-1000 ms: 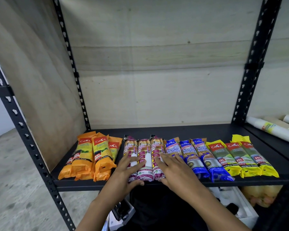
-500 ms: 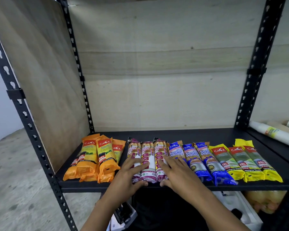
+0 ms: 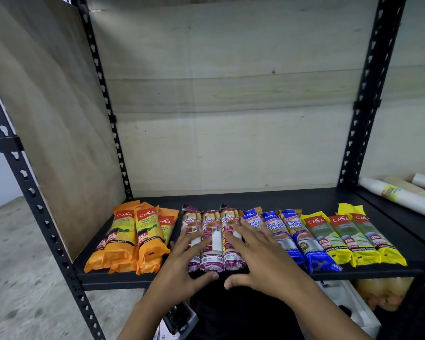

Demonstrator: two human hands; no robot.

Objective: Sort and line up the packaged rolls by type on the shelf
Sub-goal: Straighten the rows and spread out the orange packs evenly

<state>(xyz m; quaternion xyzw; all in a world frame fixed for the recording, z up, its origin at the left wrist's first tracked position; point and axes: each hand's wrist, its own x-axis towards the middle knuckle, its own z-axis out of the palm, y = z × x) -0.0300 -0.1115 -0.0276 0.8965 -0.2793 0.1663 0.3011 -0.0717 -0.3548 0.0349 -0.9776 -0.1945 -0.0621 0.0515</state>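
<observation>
Packaged rolls lie side by side along the front of the black shelf (image 3: 292, 196). From left to right: orange packs (image 3: 130, 235) piled loosely, three purple drawstring packs (image 3: 212, 241), three blue packs (image 3: 292, 231), three yellow packs (image 3: 349, 239). My left hand (image 3: 182, 261) lies flat with spread fingers on the left purple pack, thumb under the packs' front ends. My right hand (image 3: 260, 256) lies flat over the right purple pack and the first blue pack, thumb at the shelf's front edge.
Black perforated uprights (image 3: 361, 114) frame the bay, with wooden panels behind and at the left. White paper rolls (image 3: 398, 198) lie on the neighbouring shelf at right. A white box (image 3: 353, 312) and a bagged item (image 3: 383, 293) sit below the shelf.
The view has drifted downward and closer. Both hands stay flat on the purple packs, sliding slightly toward the front edge with thumbs now below the packs' ends.
</observation>
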